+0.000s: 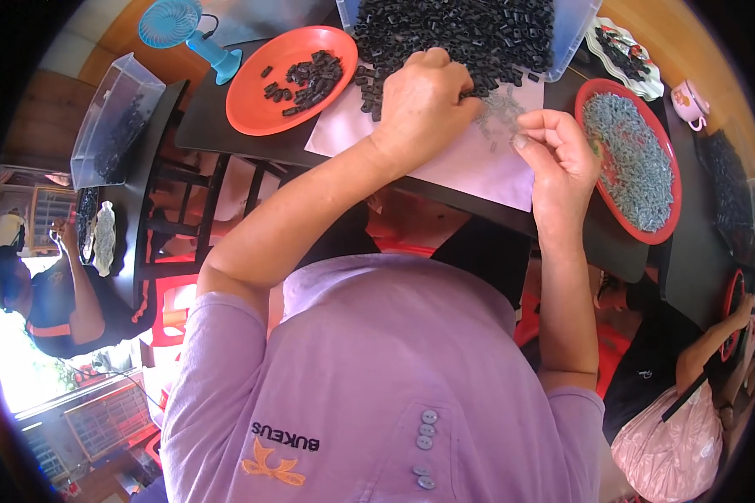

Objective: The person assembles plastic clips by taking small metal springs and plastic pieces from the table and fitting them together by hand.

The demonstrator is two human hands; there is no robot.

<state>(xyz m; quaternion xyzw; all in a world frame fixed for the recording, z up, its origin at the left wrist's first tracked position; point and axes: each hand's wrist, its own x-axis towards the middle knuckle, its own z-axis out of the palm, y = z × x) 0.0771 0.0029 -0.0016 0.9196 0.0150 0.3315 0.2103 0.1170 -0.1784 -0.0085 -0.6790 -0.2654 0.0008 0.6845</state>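
My left hand point(425, 102) is curled at the near edge of a heap of small black plastic pieces point(453, 42); its fingertips are turned away, so what they hold is hidden. To its right, my right hand point(558, 151) has thumb and forefinger close together in a pinch; anything between them is too small to name. Several small clear-grey pieces point(502, 109) lie between the hands on a pale pink sheet point(499, 180). A red tray point(677, 197) full of similar grey pieces stands right of my right hand. An orange-red plate point(247, 113) with black pieces is at the left.
The black heap spills from a clear plastic bin point(572, 33) at the back. A blue fan point(218, 63) stands far left, a white scalloped dish point(646, 88) and a pink-white mug point(688, 105) far right. Other people sit at tables on both sides, a clear box point(113, 126) at left.
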